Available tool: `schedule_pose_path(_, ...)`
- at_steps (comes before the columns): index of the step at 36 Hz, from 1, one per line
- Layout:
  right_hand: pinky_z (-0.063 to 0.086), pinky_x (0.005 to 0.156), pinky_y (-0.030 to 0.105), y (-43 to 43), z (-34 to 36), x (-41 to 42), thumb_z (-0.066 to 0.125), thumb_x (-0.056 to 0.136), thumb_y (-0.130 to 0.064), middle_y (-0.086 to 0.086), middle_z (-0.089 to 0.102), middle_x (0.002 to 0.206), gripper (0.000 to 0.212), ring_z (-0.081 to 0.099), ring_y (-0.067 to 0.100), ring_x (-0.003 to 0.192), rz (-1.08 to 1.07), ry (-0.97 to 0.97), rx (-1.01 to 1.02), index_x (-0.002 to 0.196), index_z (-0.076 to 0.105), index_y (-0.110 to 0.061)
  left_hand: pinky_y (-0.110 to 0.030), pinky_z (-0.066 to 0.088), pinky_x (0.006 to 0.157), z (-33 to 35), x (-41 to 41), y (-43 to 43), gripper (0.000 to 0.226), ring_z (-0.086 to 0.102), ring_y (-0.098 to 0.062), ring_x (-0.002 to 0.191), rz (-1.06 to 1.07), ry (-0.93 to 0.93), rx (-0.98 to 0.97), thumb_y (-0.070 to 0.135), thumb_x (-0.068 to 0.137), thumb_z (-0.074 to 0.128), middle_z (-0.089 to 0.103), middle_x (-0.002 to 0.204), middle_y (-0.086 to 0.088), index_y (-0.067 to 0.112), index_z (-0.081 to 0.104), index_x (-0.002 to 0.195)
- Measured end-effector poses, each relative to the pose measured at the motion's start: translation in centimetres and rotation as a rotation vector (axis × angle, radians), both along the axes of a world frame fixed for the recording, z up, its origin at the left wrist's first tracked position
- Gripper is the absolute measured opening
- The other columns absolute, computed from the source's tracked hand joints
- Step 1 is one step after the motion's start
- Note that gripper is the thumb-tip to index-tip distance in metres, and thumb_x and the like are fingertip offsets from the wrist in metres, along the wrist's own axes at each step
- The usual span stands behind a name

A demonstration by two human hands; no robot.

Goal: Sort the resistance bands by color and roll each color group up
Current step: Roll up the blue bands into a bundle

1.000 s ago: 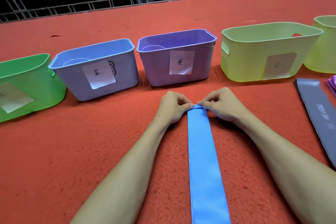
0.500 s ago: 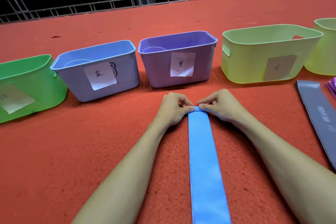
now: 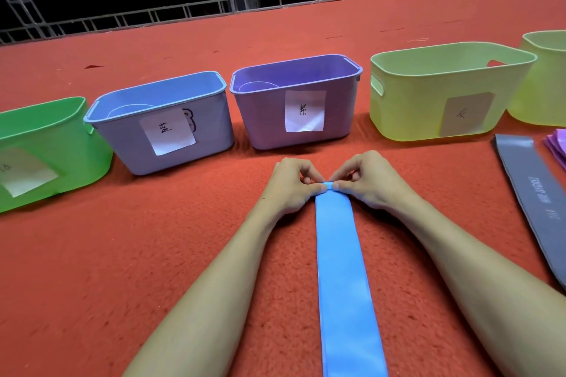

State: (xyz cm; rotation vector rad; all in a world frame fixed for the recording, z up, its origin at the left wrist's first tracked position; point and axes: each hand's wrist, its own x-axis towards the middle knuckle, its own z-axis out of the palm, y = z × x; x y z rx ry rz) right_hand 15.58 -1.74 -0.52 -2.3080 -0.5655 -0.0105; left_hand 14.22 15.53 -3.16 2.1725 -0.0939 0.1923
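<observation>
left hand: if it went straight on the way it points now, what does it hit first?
Likely the front wall of the purple bin, just beyond the left hand, which pinches the blue band. The right hand sits close beside that line; depth is unclear.

Five bins (image 3: 263, 125), one blue band (image 3: 340, 269), one grey band (image 3: 533, 193) (purple pile (image 3: 558, 145)).

The blue band (image 3: 343, 269) looks smooth, rubbery and faintly glossy. The red carpet (image 3: 122, 254) is rough and matt. The bins, like the purple bin (image 3: 260, 119), are smooth plastic with paper labels (image 3: 305, 111).
</observation>
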Motion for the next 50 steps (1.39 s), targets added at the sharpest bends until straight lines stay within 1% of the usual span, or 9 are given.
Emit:
schedule_pose_path(5,0.033,0.046,0.011,0.0,-0.4,0.3,0.077,0.077,-0.013,-0.018,0.048,0.040,0.008,0.046,-0.001,0.043,-0.018,-0.021,0.008,0.082,0.077,-0.020,-0.022,0.036,0.054,0.0,0.0,0.0,0.025,0.044,-0.010,0.056,-0.009,0.011,-0.015,0.007,0.070,0.080,0.062,0.063,-0.008,0.025,0.065,0.061)
schedule_pose_path(11,0.034,0.048,0.011,0.0,-0.4,0.2,0.078,0.075,-0.016,-0.009,0.052,0.053,0.009,0.042,0.005,0.051,-0.010,-0.036,-0.001,0.080,0.078,-0.023,-0.037,0.052,0.078,-0.2,0.0,0.1,0.020,0.061,-0.014,0.074,-0.017,-0.003,0.017,0.014,0.063,0.077,0.070,0.069,0.007,0.029,0.064,0.058)
schedule_pose_path(17,0.035,0.050,0.005,0.0,-0.1,-0.3,0.077,0.076,-0.014,-0.014,0.053,0.054,0.009,0.046,0.003,0.053,-0.002,-0.075,-0.032,0.080,0.078,-0.022,-0.035,0.052,0.074,0.1,-0.5,-0.1,0.030,0.058,-0.008,0.067,-0.017,-0.010,0.011,0.002,0.071,0.078,0.068,0.066,0.006,0.026,0.064,0.059)
schedule_pose_path(26,0.032,0.047,0.008,-0.3,-0.3,-0.1,0.079,0.073,-0.014,-0.014,0.049,0.050,0.011,0.042,0.003,0.050,0.019,-0.027,0.005,0.077,0.078,-0.024,-0.037,0.053,0.071,0.6,-1.3,0.1,0.006,0.059,-0.011,0.069,-0.030,0.022,-0.075,0.006,0.078,0.074,0.074,0.081,-0.013,0.009,0.073,0.072)
schedule_pose_path(32,0.032,0.049,0.010,-0.3,-0.7,0.3,0.080,0.072,-0.015,-0.009,0.055,0.056,0.012,0.042,0.003,0.052,0.029,-0.022,0.008,0.077,0.077,-0.025,-0.031,0.049,0.073,0.1,-1.2,0.1,0.015,0.057,-0.006,0.067,-0.015,-0.018,-0.023,0.011,0.076,0.078,0.070,0.074,0.001,0.021,0.068,0.071)
schedule_pose_path(35,0.033,0.053,0.016,-0.4,-0.9,0.6,0.081,0.071,-0.017,-0.002,0.059,0.060,0.012,0.043,0.005,0.053,0.039,-0.007,0.029,0.075,0.077,-0.027,-0.035,0.051,0.092,0.2,-1.2,0.2,0.011,0.065,-0.008,0.085,-0.016,-0.007,0.027,0.017,0.077,0.079,0.072,0.087,0.004,0.017,0.074,0.087)
schedule_pose_path(38,0.031,0.052,0.016,-0.4,-1.0,0.7,0.081,0.071,-0.015,-0.011,0.051,0.052,0.012,0.040,0.005,0.051,0.042,0.030,0.068,0.075,0.077,-0.025,-0.040,0.042,0.102,0.5,-1.5,0.0,0.006,0.063,-0.012,0.099,-0.020,-0.022,0.148,0.021,0.079,0.077,0.067,0.085,0.012,0.018,0.078,0.084)
schedule_pose_path(43,0.032,0.051,0.019,-0.6,-1.2,0.7,0.082,0.069,-0.012,-0.011,0.050,0.050,0.014,0.038,0.007,0.051,0.066,0.064,0.112,0.073,0.076,-0.025,-0.038,0.050,0.092,0.2,-1.6,0.1,0.015,0.061,-0.023,0.101,0.030,0.003,0.154,0.035,0.071,0.078,0.072,0.083,0.007,0.041,0.067,0.064)
schedule_pose_path(50,0.040,0.057,0.022,-0.6,-1.2,0.5,0.077,0.078,-0.016,-0.003,0.068,0.062,0.005,0.048,0.001,0.055,0.072,0.077,0.212,0.074,0.076,-0.020,-0.040,0.051,0.092,-0.3,-1.3,0.1,0.022,0.060,-0.024,0.104,0.037,0.026,0.097,0.059,0.051,0.064,0.072,0.085,0.004,0.046,0.068,0.067)
